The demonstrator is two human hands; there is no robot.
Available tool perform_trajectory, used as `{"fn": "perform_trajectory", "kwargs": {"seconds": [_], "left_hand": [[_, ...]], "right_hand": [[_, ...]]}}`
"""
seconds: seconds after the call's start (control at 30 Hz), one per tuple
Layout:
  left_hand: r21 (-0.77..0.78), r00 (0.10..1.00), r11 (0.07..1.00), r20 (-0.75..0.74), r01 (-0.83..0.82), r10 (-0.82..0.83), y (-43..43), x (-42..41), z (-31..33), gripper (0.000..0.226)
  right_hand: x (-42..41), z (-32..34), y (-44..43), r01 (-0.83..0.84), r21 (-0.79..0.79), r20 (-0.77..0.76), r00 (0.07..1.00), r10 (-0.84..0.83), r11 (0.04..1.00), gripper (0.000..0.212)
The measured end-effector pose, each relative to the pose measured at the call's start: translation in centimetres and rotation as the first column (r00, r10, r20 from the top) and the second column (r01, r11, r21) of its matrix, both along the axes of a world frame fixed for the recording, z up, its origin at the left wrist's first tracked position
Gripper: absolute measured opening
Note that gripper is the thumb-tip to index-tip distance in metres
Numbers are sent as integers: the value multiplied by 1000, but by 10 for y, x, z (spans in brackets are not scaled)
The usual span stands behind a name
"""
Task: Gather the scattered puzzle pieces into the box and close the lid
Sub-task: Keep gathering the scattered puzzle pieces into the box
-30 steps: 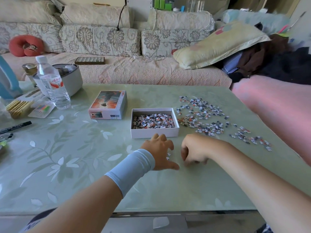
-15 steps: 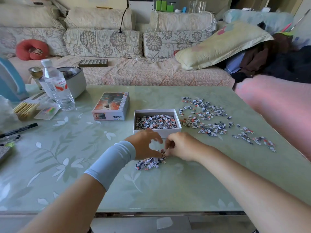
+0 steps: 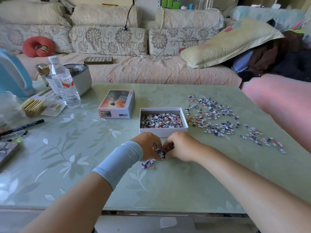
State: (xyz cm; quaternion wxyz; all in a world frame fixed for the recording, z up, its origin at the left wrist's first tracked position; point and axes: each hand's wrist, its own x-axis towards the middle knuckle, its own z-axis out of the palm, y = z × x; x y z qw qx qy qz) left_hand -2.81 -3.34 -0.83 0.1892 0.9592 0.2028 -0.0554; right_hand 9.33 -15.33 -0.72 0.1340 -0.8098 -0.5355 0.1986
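At the far left of the glossy, pale green worktop (image 3: pixel 70 165), printed with white leaf shapes, we see a clear ribbed plastic water bottle (image 3: pixel 64 84) with a white cap, standing upright. Further right lies the rectangular cardboard puzzle lid (image 3: pixel 117 103), picture side up, just beside the open white box (image 3: pixel 163 121). The box is a shallow cardboard tray, and its floor is covered with small knobbed puzzle pieces in grey, white and orange.

In front of the box our left hand (image 3: pixel 148 146), with a smooth pale blue stretch sleeve (image 3: pixel 119 163) over the wrist, meets our right hand (image 3: pixel 180 146). The grip of both is narrow, fingers curled inward around one shared clump of pieces (image 3: pixel 160 153) pinched between them. A small loose cluster (image 3: pixel 148 163) rests on the worktop just under the left hand.

To the right of the box, the scattered pieces (image 3: pixel 213 115) spread in a flat, ragged drift toward the worktop's right edge.
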Motion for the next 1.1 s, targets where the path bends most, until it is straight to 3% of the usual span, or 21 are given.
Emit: {"fn": "perform_trajectory", "kwargs": {"seconds": [0.23,0.33,0.43,0.57,0.7,0.87,1.0,1.1], "left_hand": [[-99,995,991,43,-84,89,7,12,0,26],[-169,985,979,112,-110,130,15,16,4,21],[-246,959,962,219,-122,178,23,20,15,18],[-340,860,926,410,-165,304,31,30,25,20],[-309,784,922,502,-232,365,42,40,23,15],[-176,845,956,451,-233,288,53,35,8,26],[-63,863,988,481,-141,154,47,25,13,20],[-35,907,997,413,-75,83,35,16,20,14]], "right_hand": [[2,9,9,61,-21,-58,996,-62,998,13],[11,16,13,99,13,-95,991,-98,995,22],[22,26,19,170,113,-114,981,-157,979,24],[38,36,31,270,277,-192,956,-223,922,15],[42,32,45,320,435,-157,947,-279,842,12],[46,20,42,193,316,2,979,-205,929,28],[43,25,36,152,397,-1,986,-165,905,20],[33,29,29,35,293,31,998,-46,955,20]]}}
